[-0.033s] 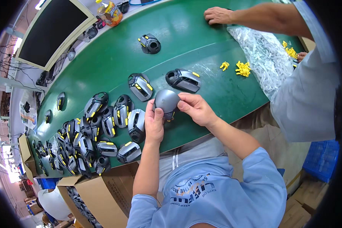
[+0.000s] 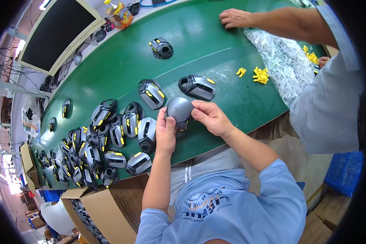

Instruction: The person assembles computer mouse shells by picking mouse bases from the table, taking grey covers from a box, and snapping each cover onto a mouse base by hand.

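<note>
Both hands up over the near edge of the bench (image 2: 215, 44), one shell (image 2: 180, 108) between them, smooth domed grey side uppermost. Left hand (image 2: 166, 131) curled round its left side, thumb laid on the lower edge; right hand (image 2: 211, 117) pinching the right edge, thumb against bent fingers. Fingers underneath hidden; cannot tell how they sit. Dark part with a bit of yellow shows below the dome. Piece looks partway through handling, I judge; cannot tell whether its yellow parts are all in. Just beyond my hands, two units (image 2: 151, 94) (image 2: 197, 87) lie apart from each other, yellow strips in place; another unit (image 2: 162, 48) sits farther back. To my left, a crowded heap (image 2: 92, 157) of grey and black units, many showing yellow, so fitted at least that far; the deeper ones are too overlapped to check. Loose yellow clips (image 2: 260, 75) lie to my right, unfitted, beside a clear bag (image 2: 288, 61) of pale pieces. Co-worker's hand (image 2: 235, 18) rests on the bench beyond. Carton (image 2: 110, 215) below the heap holds more grey parts (image 2: 85, 221).
</note>
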Tool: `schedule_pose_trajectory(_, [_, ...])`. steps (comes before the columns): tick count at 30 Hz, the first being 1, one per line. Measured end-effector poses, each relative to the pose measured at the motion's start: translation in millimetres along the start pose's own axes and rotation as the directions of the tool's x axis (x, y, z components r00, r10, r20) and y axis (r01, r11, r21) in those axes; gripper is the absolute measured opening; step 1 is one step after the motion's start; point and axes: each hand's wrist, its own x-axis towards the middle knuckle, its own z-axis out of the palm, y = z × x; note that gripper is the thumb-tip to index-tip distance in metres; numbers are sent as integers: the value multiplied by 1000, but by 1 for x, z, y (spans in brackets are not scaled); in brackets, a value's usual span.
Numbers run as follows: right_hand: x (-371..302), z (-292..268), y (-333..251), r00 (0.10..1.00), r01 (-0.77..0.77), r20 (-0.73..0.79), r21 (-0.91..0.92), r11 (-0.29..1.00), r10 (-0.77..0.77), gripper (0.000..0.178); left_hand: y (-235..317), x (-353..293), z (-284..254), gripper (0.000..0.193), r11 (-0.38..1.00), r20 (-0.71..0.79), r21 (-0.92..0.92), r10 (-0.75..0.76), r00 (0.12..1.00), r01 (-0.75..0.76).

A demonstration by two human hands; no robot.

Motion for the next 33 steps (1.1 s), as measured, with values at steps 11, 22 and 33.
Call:
schedule_pose_trajectory(11, [-14, 1, -4, 994, -62, -89, -39, 997, 58, 35, -14, -8, -18, 54, 993, 127, 117, -20, 992, 5])
schedule_pose_trajectory(22, [-14, -3, 11, 1000, -5, -26, 13, 1000, 5, 54, 71, -10, -5, 42, 769, 140, 614, 119, 983, -180])
schedule_pose_trajectory(33, [2, 16, -22, 956, 229, 272, -463, 856, -108, 37, 172, 225, -235, 89, 319, -626, 742, 12, 780, 590])
